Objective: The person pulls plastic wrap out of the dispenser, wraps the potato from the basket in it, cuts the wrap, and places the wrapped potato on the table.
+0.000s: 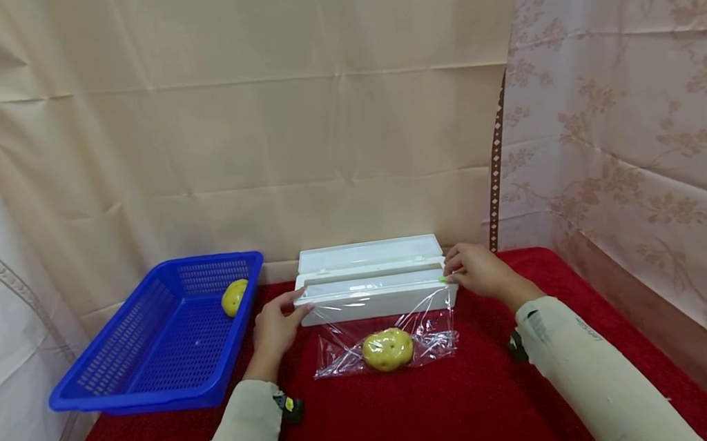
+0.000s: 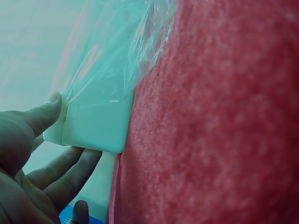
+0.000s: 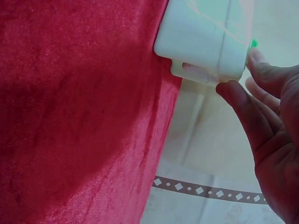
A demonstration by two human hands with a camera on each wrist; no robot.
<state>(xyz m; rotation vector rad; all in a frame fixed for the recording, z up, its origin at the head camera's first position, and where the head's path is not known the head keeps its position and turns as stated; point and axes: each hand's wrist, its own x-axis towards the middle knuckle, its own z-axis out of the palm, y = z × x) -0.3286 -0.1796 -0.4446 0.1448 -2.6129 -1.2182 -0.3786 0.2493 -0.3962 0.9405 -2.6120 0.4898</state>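
A white cling film box (image 1: 385, 305) lies in the middle with its lid (image 1: 371, 252) raised. Clear cling film (image 1: 434, 344) stretches from its front edge down over a yellow potato (image 1: 387, 350) on the cloth. My left hand (image 1: 275, 329) holds the box's left end; in the left wrist view, the thumb lies along the top edge and fingers touch the end. With my right hand (image 1: 479, 271) I pinch the right end, thumb beside a small green slider (image 3: 254, 43) and a fingertip against the box's corner (image 3: 229, 80).
To the left stands a blue plastic basket (image 1: 156, 402) with another yellow potato (image 1: 234, 298) against its right wall. A red cloth (image 1: 456, 413) covers the table. Beige curtain (image 1: 321, 126) hangs behind, and a floral curtain (image 1: 645, 121) closes off the right side.
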